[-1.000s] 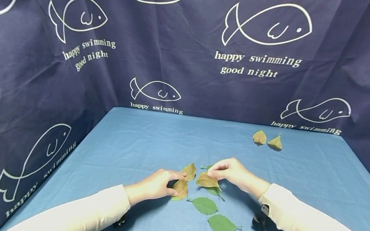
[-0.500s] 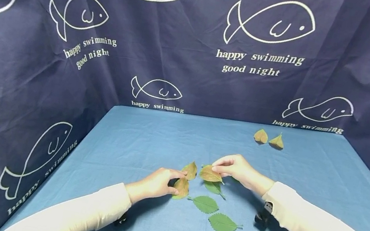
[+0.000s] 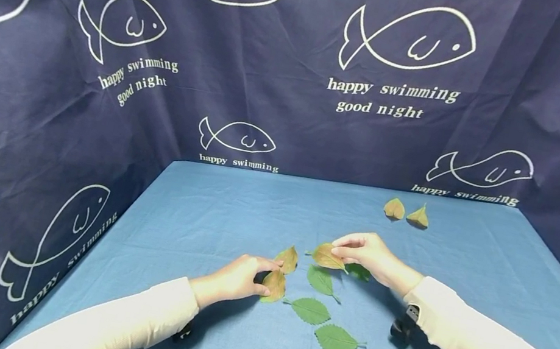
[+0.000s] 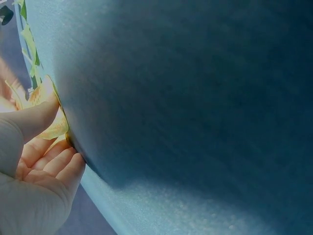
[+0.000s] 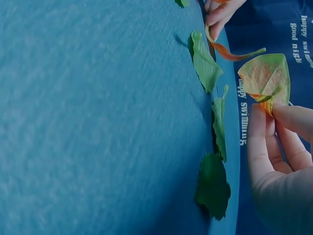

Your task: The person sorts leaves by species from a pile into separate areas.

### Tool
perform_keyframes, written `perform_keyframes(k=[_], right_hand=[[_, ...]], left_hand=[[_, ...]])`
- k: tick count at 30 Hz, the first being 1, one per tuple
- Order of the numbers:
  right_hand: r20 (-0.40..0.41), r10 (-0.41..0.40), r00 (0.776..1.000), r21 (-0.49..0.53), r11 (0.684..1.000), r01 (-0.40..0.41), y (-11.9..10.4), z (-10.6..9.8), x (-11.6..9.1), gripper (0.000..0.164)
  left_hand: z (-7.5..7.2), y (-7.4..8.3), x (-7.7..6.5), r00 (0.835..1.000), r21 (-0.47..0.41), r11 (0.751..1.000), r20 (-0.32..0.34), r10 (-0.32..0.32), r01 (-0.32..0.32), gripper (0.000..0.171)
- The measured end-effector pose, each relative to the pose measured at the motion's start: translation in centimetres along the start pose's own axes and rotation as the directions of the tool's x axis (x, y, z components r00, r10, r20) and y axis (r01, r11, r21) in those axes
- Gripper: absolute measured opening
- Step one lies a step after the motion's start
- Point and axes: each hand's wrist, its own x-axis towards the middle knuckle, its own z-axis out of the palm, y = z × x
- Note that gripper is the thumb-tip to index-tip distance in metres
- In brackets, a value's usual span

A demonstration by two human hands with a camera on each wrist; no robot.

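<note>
My right hand (image 3: 373, 257) pinches a yellow-brown leaf (image 3: 327, 255) between thumb and fingertips; in the right wrist view this leaf (image 5: 266, 76) stands up from the fingertips, above the cloth. My left hand (image 3: 240, 279) rests at two other yellow-brown leaves. Its index fingertip touches the upper leaf (image 3: 289, 258) and its thumb lies on the lower leaf (image 3: 275, 285). In the left wrist view the thumb (image 4: 41, 115) overlaps a lit yellow leaf (image 4: 56, 128), with the other fingers near the cloth. Beneath my right hand a green leaf (image 3: 359, 272) is partly hidden.
More green leaves lie on the blue cloth (image 3: 229, 209): one below the right hand's leaf (image 3: 320, 279), a middle leaf (image 3: 311, 310) and a front leaf (image 3: 337, 340). Farther back are two yellow-brown leaves, one flat (image 3: 394, 208) and one folded (image 3: 419, 216). A dark printed curtain (image 3: 294, 90) stands behind.
My right hand has moved back and to the right with its yellow-brown leaf, uncovering the green leaf below. My left hand stays at its two leaves.
</note>
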Motion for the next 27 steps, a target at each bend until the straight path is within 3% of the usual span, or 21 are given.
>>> perform_keyframes(k=[10, 20, 27], right_hand=[[-0.039, -0.025, 0.999, 0.016, 1.000, 0.026, 0.6, -1.3, 0.3, 0.031], [-0.085, -0.005, 0.996, 0.042, 0.999, 0.009, 0.8, -2.4, 0.1, 0.039], [-0.115, -0.015, 0.993, 0.067, 0.997, 0.023, 1.1, -3.4, -0.1, 0.033]], left_hand=[[-0.1, 0.0, 0.0, 1.000, -0.011, 1.000, 0.002, -0.002, 0.002, 0.052], [-0.2, 0.2, -0.1, 1.000, -0.005, 1.000, 0.008, -0.010, 0.010, 0.052], [-0.2, 0.3, -0.1, 1.000, 0.004, 1.000, 0.004, -0.009, 0.009, 0.052]])
